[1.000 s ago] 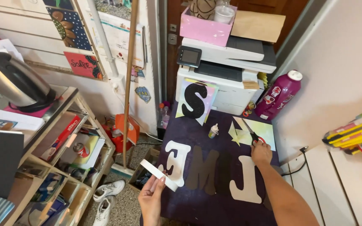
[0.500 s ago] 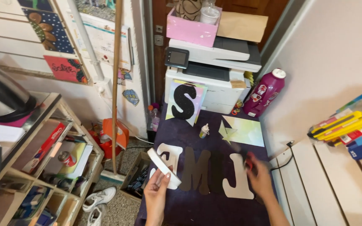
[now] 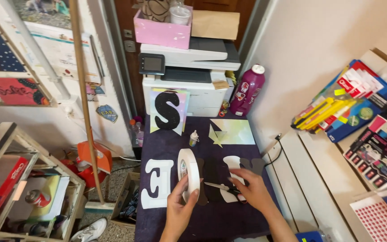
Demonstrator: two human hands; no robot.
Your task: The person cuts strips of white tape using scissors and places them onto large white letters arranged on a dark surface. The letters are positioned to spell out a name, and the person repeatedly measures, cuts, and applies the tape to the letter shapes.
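**Clerk:** Tape roll point(image 3: 188, 172), white, wide, held on edge at lower centre of the frame. Left hand point(image 3: 178, 207) clasps it from below, fingers wrapped on the rim, thumb on the near face; upright so the loose end can be got at, I judge.

**Checker:** And the other hand?

**Clerk:** Right hand point(image 3: 253, 193), lower centre-right, closed on scissors point(image 3: 222, 187); blades point left toward the roll, handles hidden in the palm. Blade opening: cannot tell.

**Checker:** Surface?

**Clerk:** Dark purple cloth point(image 3: 166, 143) over a small table. On it: white letter cutout point(image 3: 156, 183) left of the roll, flat; dark cutouts and a second white one point(image 3: 234, 163) partly under the hands.

**Checker:** Further back?

**Clerk:** Small glue bottle point(image 3: 194, 138), upright, mid-frame. Black letter on iridescent card point(image 3: 167, 110) leaning on the printer point(image 3: 189, 71). Pink box point(image 3: 161, 31) on top. Magenta bottle point(image 3: 247, 91) beside it, upper centre-right.
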